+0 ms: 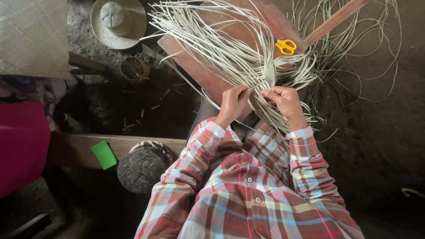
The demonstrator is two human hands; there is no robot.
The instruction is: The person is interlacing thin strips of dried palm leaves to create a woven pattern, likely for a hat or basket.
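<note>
Centre frame, slightly above middle: both my hands work a fan of pale cane strips that spreads from a small woven start over a reddish-brown board.

Left hand: grip closed, fingers curled round a few strips just below the woven start. Right hand: grip closed too, thumb and fingers pinching strands close beside the left. The two hands are near each other, not touching as far as I can tell.

Handling, by my judgement: the strips look light, thin and springy; they bow in long arcs toward the upper left and loop loosely at the upper right. Likely to flick back if let go, and likely to kink or split if bent sharply. Best hold seems close to the woven part, where the strands are gathered and stiffest; out at the tips they would only flop.

Around: yellow-handled scissors lie on the board, upper right of the woven start. A wooden stick slants off the top right. Upper left, a finished woven hat; below it a small round basket. Lower left, a wooden plank carries a green card, with a dark round block against it. Ground is dark earth.
</note>
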